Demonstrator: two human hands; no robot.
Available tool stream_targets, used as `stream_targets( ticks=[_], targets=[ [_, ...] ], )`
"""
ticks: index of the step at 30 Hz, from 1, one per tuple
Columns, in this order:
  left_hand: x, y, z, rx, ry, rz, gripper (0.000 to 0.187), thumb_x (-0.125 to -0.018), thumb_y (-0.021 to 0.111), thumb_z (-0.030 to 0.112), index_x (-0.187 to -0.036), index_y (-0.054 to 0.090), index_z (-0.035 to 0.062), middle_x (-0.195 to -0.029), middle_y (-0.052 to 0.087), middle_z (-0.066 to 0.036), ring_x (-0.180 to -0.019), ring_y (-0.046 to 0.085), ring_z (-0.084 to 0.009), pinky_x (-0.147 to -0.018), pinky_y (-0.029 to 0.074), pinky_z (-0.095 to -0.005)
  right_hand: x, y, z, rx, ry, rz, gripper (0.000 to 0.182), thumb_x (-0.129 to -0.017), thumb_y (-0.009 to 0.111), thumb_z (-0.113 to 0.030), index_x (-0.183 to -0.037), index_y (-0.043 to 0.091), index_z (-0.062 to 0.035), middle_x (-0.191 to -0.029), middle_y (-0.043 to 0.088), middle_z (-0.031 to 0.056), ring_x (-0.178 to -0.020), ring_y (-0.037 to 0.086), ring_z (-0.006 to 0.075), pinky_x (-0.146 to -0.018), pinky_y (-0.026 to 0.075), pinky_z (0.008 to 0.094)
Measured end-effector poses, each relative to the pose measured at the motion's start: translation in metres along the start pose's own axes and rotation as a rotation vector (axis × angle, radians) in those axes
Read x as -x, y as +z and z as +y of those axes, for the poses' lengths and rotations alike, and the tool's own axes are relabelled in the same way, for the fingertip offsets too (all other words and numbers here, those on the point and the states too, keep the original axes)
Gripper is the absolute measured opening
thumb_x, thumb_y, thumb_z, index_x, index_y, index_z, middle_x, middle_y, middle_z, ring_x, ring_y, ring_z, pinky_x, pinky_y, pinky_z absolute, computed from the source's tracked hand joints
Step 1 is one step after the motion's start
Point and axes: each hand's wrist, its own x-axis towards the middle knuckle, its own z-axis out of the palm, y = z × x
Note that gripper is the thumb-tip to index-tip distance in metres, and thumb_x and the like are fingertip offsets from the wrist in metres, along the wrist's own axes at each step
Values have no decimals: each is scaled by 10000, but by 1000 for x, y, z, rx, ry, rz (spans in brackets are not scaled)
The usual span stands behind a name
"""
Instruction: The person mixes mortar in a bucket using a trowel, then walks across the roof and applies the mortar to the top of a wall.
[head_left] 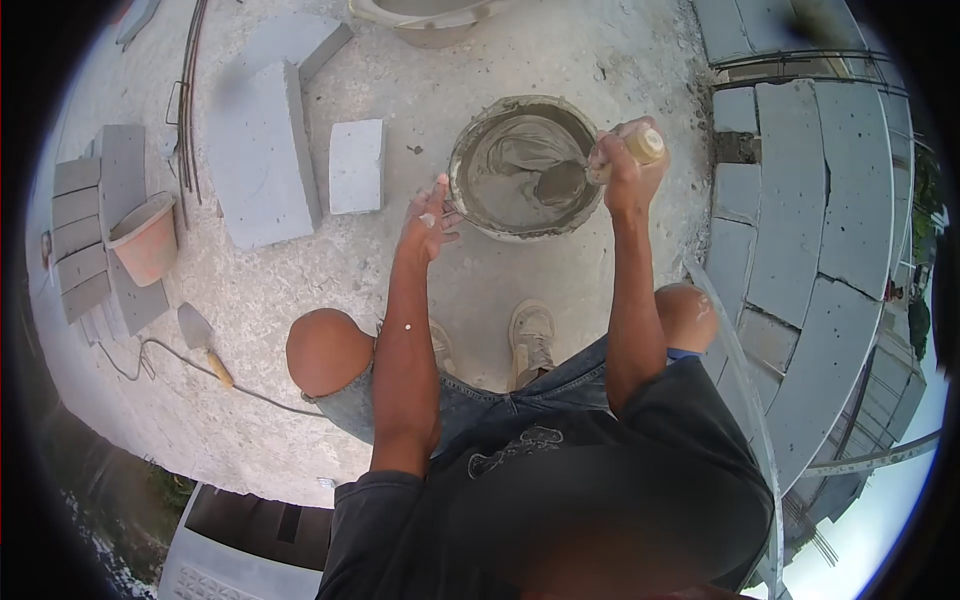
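A round bucket (468,222) of wet grey mortar (520,150) stands on the concrete floor in front of my feet. My right hand (632,175) is closed around the handle of a trowel (562,185) at the bucket's right rim. The trowel's mortar-coated blade rests in the mix, and the pale butt of its handle shows above my fist. At the left side of the bucket is my left hand (430,222), its fingers spread and the fingertips right by the rim. Grey smears of mortar mark this hand.
Pale blocks (357,166) lie left of the bucket, near a large slab (262,160). Farther left are an orange bucket (148,240), stacked blocks (80,220) and another trowel (205,345) beside a cable. A block wall (790,200) runs along the right. A basin (430,28) stands ahead.
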Motion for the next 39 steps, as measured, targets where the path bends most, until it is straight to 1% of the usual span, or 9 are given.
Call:
stream_targets(
  ticks=[3, 9, 13, 21, 25, 31, 34, 36, 39],
  targets=[
    [9, 7, 7, -21, 3, 23, 814, -840, 589, 662, -1337, 373, 56, -1181, 528, -163, -1134, 549, -348, -1026, 315, -652, -33, 42, 67, 193, -131, 69, 141, -737, 646, -32, -733, 507, -52, -630, 548, 32, -505, 528, 106, -498, 448, 247],
    [10, 1, 2, 7, 23, -3, 782, -851, 575, 659, -1325, 405, 61, -1186, 538, -167, -1135, 555, -341, -1024, 319, -653, -33, 55, 0, -124, -379, 131, 187, -770, 653, 2, -772, 476, -58, -661, 535, 22, -535, 533, 97, -514, 450, 241],
    [13, 6, 10, -6, 12, 35, 779, -850, 584, 653, -1318, 405, 56, -1195, 533, -173, -1123, 559, -349, -1031, 307, -658, 27, 21, 70, -15, -109, 202, 204, -791, 642, 18, -783, 458, -68, -673, 502, 21, -551, 531, 95, -502, 454, 252],
    [19, 1, 4, 31, 2, 22, 831, -820, 611, 667, -1316, 392, 37, -1227, 502, -197, -1131, 549, -362, -1024, 304, -673, 31, -20, -28, -460, -106, -2, 161, -785, 595, 23, -804, 459, -61, -659, 519, 60, -535, 520, 129, -509, 470, 277],
    [3, 1, 3, 14, 10, 2, 817, -827, 617, 651, -1314, 385, 37, -1220, 497, -195, -1147, 540, -368, -1027, 299, -671, 3, 23, 57, 191, -62, -34, 142, -776, 623, -5, -751, 496, -61, -642, 567, 51, -550, 548, 121, -534, 466, 256],
    [2, -5, -2, 57, 42, -64, 827, -850, 613, 617, -1365, 329, 36, -1276, 470, -220, -1162, 534, -379, -1036, 287, -671, -33, 59, -9, -175, -235, -12, 182, -765, 648, -8, -747, 474, -56, -623, 554, 65, -530, 561, 138, -549, 476, 284],
    [2, 0, 2, 32, 2, -1, 846, -846, 611, 627, -1373, 322, 33, -1271, 488, -216, -1154, 540, -378, -1039, 282, -672, -4, 58, 24, -151, -137, 69, 179, -763, 633, 6, -748, 469, -65, -664, 562, 67, -546, 564, 141, -560, 478, 288],
    [16, 8, 8, 1, 1, 32, 846, -842, 610, 636, -1368, 329, 36, -1258, 504, -207, -1154, 541, -375, -1039, 282, -672, 25, 39, 85, -81, -168, 14, 190, -756, 656, 0, -732, 482, -72, -697, 540, 36, -549, 545, 116, -543, 460, 253],
    [6, 4, 25, -3, 43, 8, 828, -844, 593, 649, -1384, 349, 70, -1292, 487, -200, -1202, 497, -378, -1051, 282, -662, 39, 6, 55, 21, -86, -215, 185, -759, 643, 12, -741, 480, -73, -703, 531, 41, -552, 530, 117, -549, 462, 252]
  ],
)
